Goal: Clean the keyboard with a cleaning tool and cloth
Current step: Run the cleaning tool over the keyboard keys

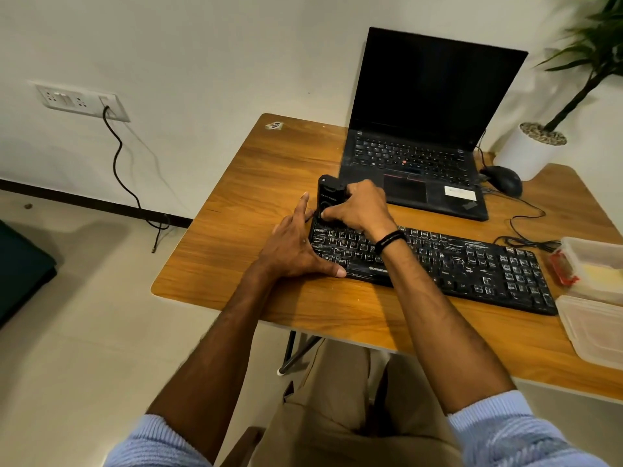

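Black keyboard [455,261] worked at its far-left corner, on the desk [269,170].
The cleaning tool [328,193] is gripped in the curled right hand [357,210] and held onto the top-left keys, presumably to clear them; the left hand [296,247] is laid flat, fingers straight, apparently to steady the board. Counted: one keyboard, one tool, two plastic tubs [596,326]; no cloth is seen.

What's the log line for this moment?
left hand: rests on left end of keyboard | right hand: grips cleaning tool at keyboard far-left corner | keys: streaked white
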